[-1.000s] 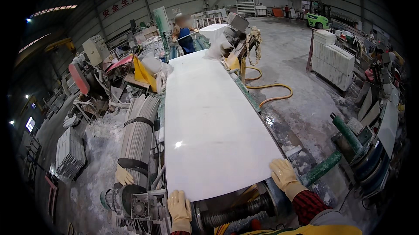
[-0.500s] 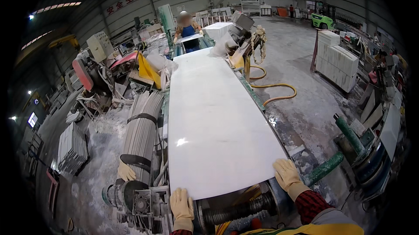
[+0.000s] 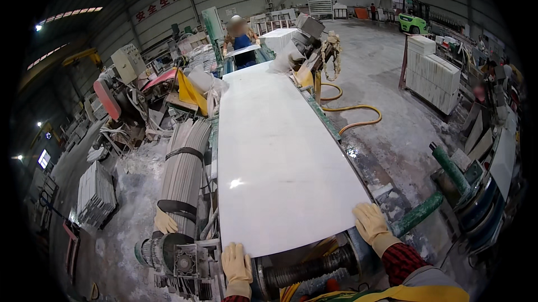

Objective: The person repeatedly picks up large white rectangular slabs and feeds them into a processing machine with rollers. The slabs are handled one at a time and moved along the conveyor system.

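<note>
A long white polished slab [image 3: 286, 162] lies along the machine bed and stretches away from me. My left hand [image 3: 236, 268], in a cream work glove, is at the slab's near left corner with its fingers extended forward. At the near right corner, my right hand [image 3: 372, 226] wears a matching glove, its fingers stretched out and slightly apart against the edge. The palms and undersides of both hands are hidden. Below the slab's near edge, a dark ribbed roller [image 3: 308, 268] shows between my hands.
A strapped bundle of thin strips [image 3: 184, 170] stands left of the bed, with a loose glove [image 3: 166, 221] and a motor [image 3: 150, 252] nearby. Green pipes [image 3: 417, 214] project at right. A yellow hose [image 3: 367, 110] curves across the floor. A co-worker [image 3: 242, 41] stands at the far end.
The view has shifted slightly. Both my hands stay at the slab's near corners, and the slab shows no clear movement.
</note>
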Tool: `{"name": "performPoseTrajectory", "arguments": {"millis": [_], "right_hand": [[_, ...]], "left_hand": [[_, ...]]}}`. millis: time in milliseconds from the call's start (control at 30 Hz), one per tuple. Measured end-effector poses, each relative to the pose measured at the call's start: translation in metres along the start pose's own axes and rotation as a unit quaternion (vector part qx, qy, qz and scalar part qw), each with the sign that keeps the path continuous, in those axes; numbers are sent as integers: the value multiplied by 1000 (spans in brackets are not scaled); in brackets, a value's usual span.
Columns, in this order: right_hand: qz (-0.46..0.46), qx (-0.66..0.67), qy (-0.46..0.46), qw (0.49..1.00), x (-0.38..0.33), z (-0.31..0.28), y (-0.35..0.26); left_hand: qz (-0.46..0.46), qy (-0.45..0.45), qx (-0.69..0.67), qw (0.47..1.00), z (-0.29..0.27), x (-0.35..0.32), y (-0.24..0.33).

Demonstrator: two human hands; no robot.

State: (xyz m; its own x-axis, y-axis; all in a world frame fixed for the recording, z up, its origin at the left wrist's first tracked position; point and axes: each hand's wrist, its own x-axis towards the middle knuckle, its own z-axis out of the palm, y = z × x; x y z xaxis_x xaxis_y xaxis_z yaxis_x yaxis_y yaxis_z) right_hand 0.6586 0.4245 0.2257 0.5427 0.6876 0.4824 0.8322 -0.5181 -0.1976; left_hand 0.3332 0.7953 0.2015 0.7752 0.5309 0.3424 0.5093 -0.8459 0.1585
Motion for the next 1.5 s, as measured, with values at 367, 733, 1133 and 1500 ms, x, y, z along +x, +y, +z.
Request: {"name": "performPoseTrajectory", "arguments": {"millis": [367,733,1133,1500], "right_hand": [[-13,14,0,1000,1,-5,-2],[7,4,-37,999,-7,-6,0],[-14,-8,0,1000,-9,-8,-3],[-16,-11,7,1000,-14,-9,-4]], "left_hand": [[7,12,22,1000,3,-5,-1],[-4,-9,-6,1000,-3,-10,2],[2,3,14,1000,-2,-15,2],[0,0,5,1000,-6,-17,6]]}}
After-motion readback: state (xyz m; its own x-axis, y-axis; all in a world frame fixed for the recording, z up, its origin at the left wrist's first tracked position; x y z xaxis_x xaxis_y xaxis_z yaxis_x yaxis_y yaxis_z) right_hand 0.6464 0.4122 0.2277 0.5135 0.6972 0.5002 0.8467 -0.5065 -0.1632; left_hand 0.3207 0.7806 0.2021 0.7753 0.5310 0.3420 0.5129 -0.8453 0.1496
